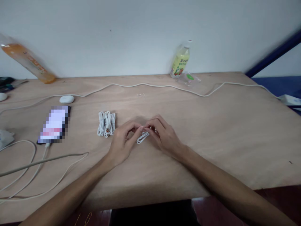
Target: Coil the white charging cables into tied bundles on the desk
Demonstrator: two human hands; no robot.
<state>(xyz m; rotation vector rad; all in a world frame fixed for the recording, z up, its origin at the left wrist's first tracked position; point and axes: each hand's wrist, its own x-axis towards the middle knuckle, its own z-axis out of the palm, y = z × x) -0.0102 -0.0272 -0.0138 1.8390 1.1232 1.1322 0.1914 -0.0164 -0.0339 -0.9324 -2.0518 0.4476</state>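
A looped white cable (142, 137) lies on the table between my hands, its right part hidden under my right hand. My right hand (164, 135) is closed around it from the right, with thumb and fingertips pinched together. My left hand (123, 139) comes in from the other side, thumb and forefinger pressed together against the right fingertips. What sits between those left fingertips is too small to make out. Just left of my left hand lie several coiled white cables (106, 124) side by side, tied in bundles, with a plug end showing.
At left are a phone (54, 124) with a charging cord, a white earbud case (66, 99) and loose cables (44, 160). An orange drink bottle (30, 61) and a yellow-labelled bottle (180, 61) stand by the wall. A long white cord (157, 85) crosses the back; small white scraps (141, 95) lie before it.
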